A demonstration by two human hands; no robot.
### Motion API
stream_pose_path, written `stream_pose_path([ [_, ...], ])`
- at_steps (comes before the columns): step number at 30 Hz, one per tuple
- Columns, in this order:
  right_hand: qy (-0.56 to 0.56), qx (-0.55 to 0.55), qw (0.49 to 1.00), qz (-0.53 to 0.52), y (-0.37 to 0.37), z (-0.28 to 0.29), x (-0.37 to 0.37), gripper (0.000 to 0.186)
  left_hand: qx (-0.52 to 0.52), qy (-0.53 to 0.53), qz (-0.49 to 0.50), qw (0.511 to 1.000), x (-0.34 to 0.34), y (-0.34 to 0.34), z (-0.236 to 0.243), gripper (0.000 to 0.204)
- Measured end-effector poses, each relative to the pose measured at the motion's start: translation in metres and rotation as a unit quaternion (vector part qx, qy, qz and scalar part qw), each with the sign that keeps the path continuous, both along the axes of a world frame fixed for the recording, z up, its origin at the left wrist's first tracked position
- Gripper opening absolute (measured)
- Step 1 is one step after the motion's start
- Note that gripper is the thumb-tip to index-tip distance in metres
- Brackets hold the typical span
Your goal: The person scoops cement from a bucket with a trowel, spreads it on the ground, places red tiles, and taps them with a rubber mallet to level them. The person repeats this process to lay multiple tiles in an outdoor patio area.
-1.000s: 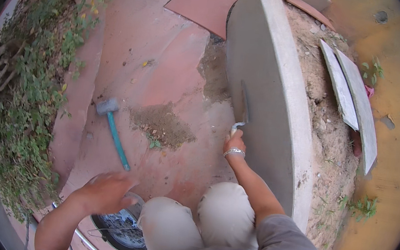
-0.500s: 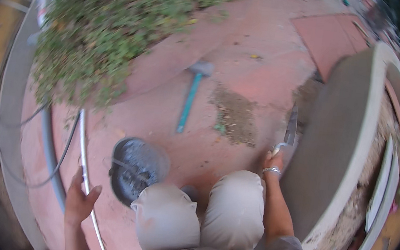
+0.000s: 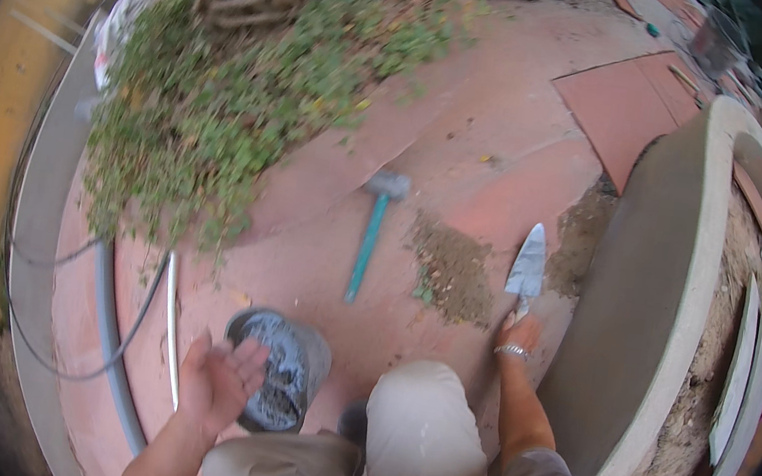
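In my right hand [image 3: 519, 334], fingers wrapped round its handle, is a pointed trowel [image 3: 528, 264]. Its flat blade now faces up and points away from me, close to the curved low wall [image 3: 631, 297]. My left hand [image 3: 219, 380] is open with the fingers stretched out, over the near left rim of a bucket [image 3: 316, 363]. Grey wet mortar [image 3: 273, 404] lies inside that bucket. Beyond it a sledgehammer [image 3: 367, 246] with a turquoise handle and grey head rests on the reddish floor. A patch of loose dirt [image 3: 455, 268] lies left of the trowel.
Leafy green plants [image 3: 214, 122] spread over the floor at the far left. A grey pipe [image 3: 109, 319], a white pipe [image 3: 170, 326] and a dark cable [image 3: 126, 340] run along the left. Reddish boards [image 3: 621, 101] lie flat at the far right, beside the wall.
My left hand has moved right, from beside the white pipe to over the bucket. The trowel blade has turned from edge-on to flat. My left knee has swung lower, and the view has shifted.
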State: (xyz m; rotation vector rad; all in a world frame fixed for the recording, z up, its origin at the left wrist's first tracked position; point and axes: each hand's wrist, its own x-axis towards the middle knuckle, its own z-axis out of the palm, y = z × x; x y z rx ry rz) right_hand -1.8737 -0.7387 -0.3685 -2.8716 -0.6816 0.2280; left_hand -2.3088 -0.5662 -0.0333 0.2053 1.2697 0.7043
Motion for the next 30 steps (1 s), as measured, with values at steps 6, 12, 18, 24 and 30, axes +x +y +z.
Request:
stream_pose_path([
  [6, 0.01, 0.048, 0.999, 0.001, -0.005, -0.016, 0.0, 0.032, -0.077, 0.117, 0.039, 0.989, 0.014, -0.009, 0.039, 0.034],
  [12, 0.058, 0.047, 0.997, -0.014, -0.006, -0.008, 0.003, 0.038, -0.059, 0.139, 0.04, 0.988, 0.062, -0.015, 0.076, 0.032],
  [18, 0.067, 0.065, 0.996, -0.013, -0.007, -0.01, -0.001, 0.037, 0.014, 0.108, -0.084, 0.99, 0.098, -0.001, 0.117, 0.034],
  [24, 0.0, 0.095, 0.995, -0.003, -0.011, -0.014, 0.0, 0.037, 0.093, 0.037, -0.215, 0.971, 0.155, 0.028, 0.109, 0.028],
  [30, 0.107, 0.034, 0.993, -0.026, -0.008, -0.006, 0.004, 0.043, 0.199, 0.141, -0.365, 0.898, 0.224, 0.042, 0.089, 0.027],
])
